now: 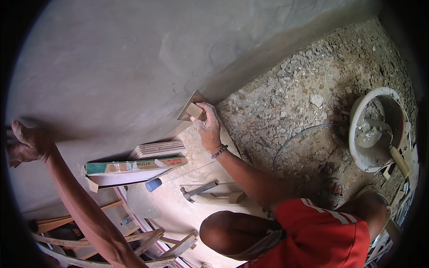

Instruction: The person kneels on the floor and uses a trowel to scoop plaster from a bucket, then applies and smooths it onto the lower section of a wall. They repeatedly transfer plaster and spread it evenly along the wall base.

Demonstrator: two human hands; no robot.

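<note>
Two bare hands in view, one either side of the long carton. Lettering: carton's long side has printed wording, dark caps on green plus a small red block w/ text at its right end; middle of that side is scuffed brown/white. No. of other labels I can make out: zero.

Hand float, a flat plate w/ a block grip, is up & right of the carton, tilted at the wall; can't tell if the whole face touches. Right hand has the block btwn thumb & fingers, so float sits at its fingertips; dark beaded bracelet on that wrist. Left hand is off to the carton's left, well apart from the float, holding nothing visible, thumb spread wide; can't tell if it touches the wall.

Stacked thin tiles just behind carton. Blue cup-like piece just below it; hammer lower right of it. Bucket w/ wet grey mix & a wood-handled trowel well right of carton, on rubble.
</note>
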